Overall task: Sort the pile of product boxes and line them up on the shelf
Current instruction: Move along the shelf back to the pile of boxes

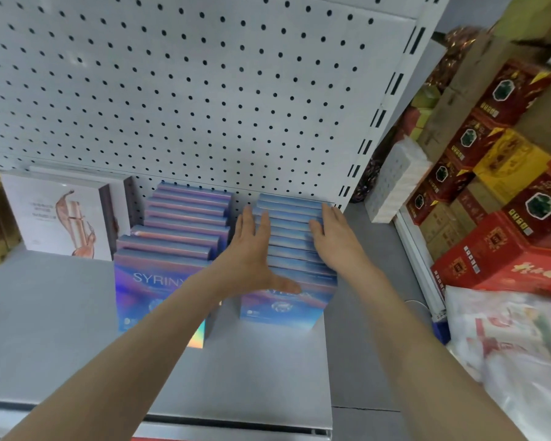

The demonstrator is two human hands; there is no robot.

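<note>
Two upright iridescent-blue box rows on shelf

Both flat on the right row of blue boxes: left grip pressed to its left side, thumb across the front box; right grip on the right side, fingers straight. Left row sits just beside it, on the grey shelf against the pegboard.

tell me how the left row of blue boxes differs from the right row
The left row is staggered sideways; the right row is squared up. No hand touches the left row; the left hand and right hand press the right row's sides. Both hold matching blue boxes.
</note>
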